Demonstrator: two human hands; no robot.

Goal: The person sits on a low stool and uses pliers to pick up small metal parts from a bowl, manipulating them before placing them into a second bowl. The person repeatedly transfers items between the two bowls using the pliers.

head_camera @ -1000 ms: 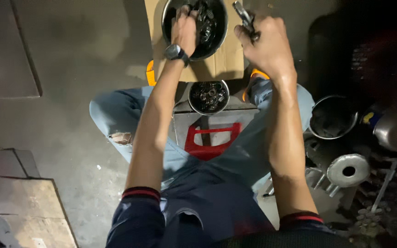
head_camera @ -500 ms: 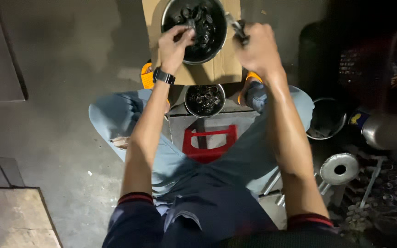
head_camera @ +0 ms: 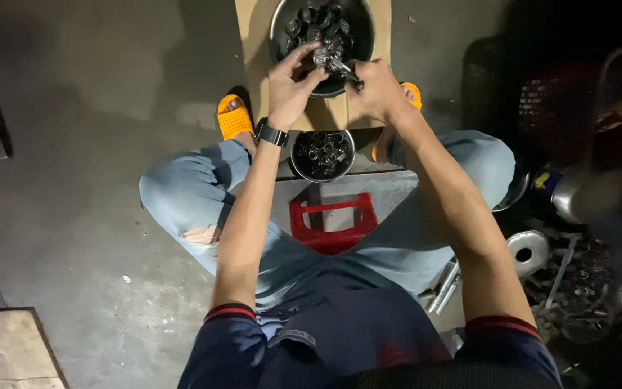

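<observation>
Concrete floor (head_camera: 95,144) — small bowl (head_camera: 322,154), red stool (head_camera: 332,223) between knees.

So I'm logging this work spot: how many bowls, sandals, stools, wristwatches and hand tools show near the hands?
Metal bowls: 2, large bowl and small bowl
Orange sandals: 2
Red stool: 1
Wristwatch: 1
Hand tool: 1
Total: 7

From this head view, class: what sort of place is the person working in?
Probably a small repair workshop: bare concrete floor, a large metal bowl of small metal parts, loose metal parts heaped at right.
</observation>
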